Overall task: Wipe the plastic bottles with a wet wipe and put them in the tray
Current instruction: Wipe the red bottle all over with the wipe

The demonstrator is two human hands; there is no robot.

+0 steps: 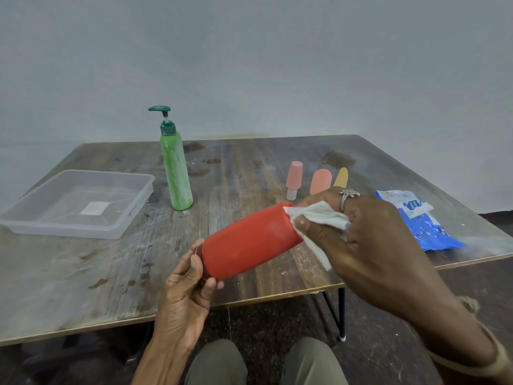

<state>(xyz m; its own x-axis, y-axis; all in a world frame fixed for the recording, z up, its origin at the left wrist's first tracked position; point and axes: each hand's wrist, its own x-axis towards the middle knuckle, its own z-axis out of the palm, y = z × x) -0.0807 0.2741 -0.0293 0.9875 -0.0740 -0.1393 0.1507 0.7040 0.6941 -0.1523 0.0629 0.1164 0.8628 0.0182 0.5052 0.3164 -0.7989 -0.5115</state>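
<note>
A red plastic bottle (249,241) is held on its side above the table's front edge. My left hand (188,290) grips its cap end at the lower left. My right hand (369,234) holds a white wet wipe (319,218) and presses it against the bottle's base at the upper right. A tall green pump bottle (176,173) stands upright on the table. Small pink (293,177), orange (320,181) and yellow (341,177) bottles stand behind my right hand. The clear plastic tray (133,215) sits at the left with no bottles in it.
A blue wet-wipe pack (424,220) lies at the table's right edge. The wooden table (69,273) is stained and stands on thin black legs. My knees show below the front edge, over a dark floor.
</note>
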